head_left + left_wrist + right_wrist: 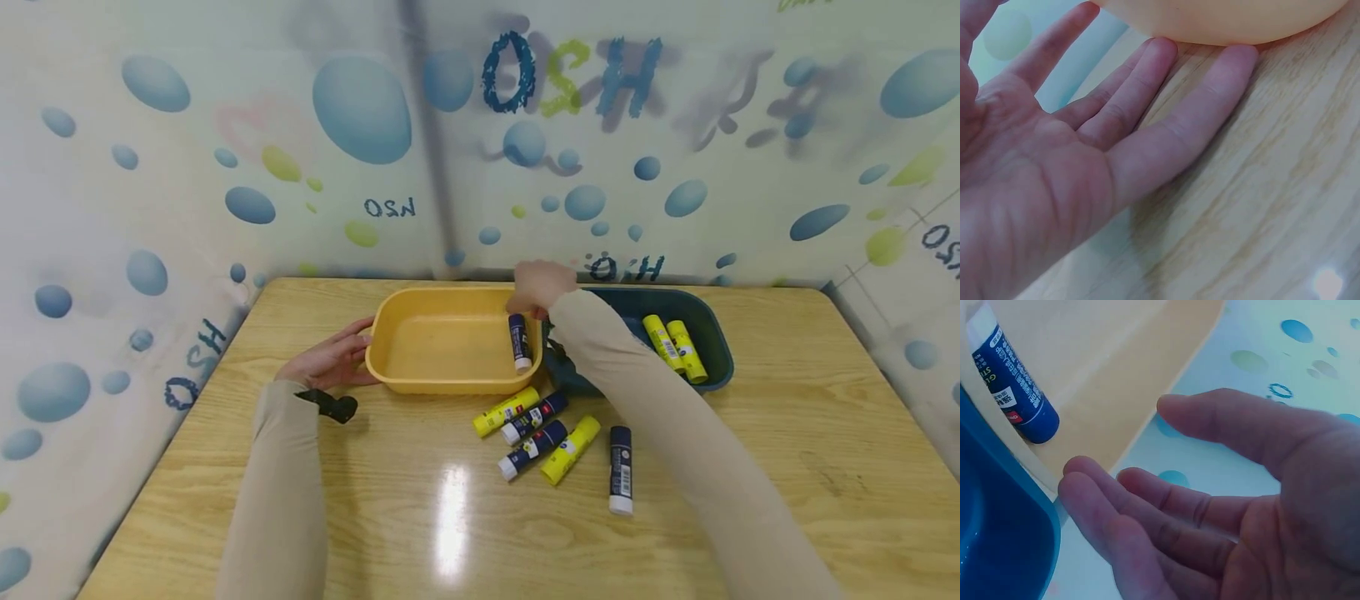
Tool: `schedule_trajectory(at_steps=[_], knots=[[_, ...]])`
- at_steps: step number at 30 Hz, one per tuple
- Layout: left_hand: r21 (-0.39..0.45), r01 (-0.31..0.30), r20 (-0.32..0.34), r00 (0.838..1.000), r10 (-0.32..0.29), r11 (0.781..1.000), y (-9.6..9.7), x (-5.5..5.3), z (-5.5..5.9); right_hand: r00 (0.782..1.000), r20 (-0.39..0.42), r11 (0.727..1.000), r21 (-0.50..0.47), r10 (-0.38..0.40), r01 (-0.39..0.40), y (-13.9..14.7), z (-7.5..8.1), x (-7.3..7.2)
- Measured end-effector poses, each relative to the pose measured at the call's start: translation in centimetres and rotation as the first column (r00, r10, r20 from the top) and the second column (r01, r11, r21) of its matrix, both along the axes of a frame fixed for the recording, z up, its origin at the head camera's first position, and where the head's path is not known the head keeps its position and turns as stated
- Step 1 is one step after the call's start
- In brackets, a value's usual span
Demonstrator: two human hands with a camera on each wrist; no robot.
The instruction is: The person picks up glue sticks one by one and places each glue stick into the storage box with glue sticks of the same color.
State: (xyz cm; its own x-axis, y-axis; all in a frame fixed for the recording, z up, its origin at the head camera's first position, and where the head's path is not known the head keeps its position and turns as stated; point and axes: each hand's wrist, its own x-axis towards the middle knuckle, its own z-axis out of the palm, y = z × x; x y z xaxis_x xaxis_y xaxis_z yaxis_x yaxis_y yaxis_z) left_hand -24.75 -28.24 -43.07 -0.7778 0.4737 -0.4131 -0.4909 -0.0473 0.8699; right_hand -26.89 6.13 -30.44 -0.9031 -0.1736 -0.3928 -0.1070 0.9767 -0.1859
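Note:
My left hand (pixel 330 357) touches the left end of the yellow tray (pixel 442 387) with outstretched fingers (pixel 1179 131), seen pressing its wall in the left wrist view. At the tray's back right corner is my right hand (pixel 542 286); the right wrist view shows the thumb apart from loosely bent fingers and nothing held. Just below that hand, a dark blue glue stick (pixel 519 342) with a white end lies inside the yellow tray against its right side. To the right stands a dark blue tray (pixel 716 333), partly hidden by my right forearm, holding two yellow glue sticks (pixel 686 350).
In front of the trays, yellow glue sticks (pixel 572 450) and dark blue glue sticks (pixel 533 450) lie on the wooden table (pixel 375 517). Another dark blue glue stick (pixel 621 471) lies apart at their right. A patterned curtain (pixel 465 167) hangs behind the table.

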Motion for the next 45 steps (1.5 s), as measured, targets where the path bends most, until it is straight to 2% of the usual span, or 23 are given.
schedule_trajectory(at_steps=[5,12,18,26,31,38,45], knots=[[-0.003,0.004,0.001,1.0,-0.004,1.0,0.0,-0.1,-0.1,0.999,-0.03,1.0,-0.028,0.012,-0.013,1.1,0.3,0.7],[0.005,-0.005,0.012,1.0,0.005,1.0,-0.1,-0.1,0.1,0.994,-0.063,0.995,-0.051,0.087,-0.09,3.3,1.0,2.2],[0.003,-0.013,0.02,1.0,0.013,1.0,0.1,-0.1,0.5,0.99,-0.089,0.991,-0.069,0.107,-0.113,5.6,0.6,3.7],[-0.001,-0.01,0.013,1.0,0.01,1.0,0.2,-0.1,0.6,0.978,-0.163,0.988,-0.064,0.131,-0.143,7.6,0.6,7.2],[-0.003,0.002,0.004,1.0,-0.002,1.0,0.0,0.0,0.4,0.972,-0.166,0.983,-0.041,0.168,-0.177,8.1,0.4,9.4],[0.008,0.009,0.0,1.0,-0.009,1.0,-0.2,0.0,0.0,0.967,-0.149,0.978,-0.011,0.205,-0.209,8.7,-0.1,11.5],[0.011,0.013,-0.005,1.0,-0.013,1.0,-0.1,0.0,0.0,0.964,-0.139,0.974,0.007,0.226,-0.228,9.8,-1.6,13.7]])
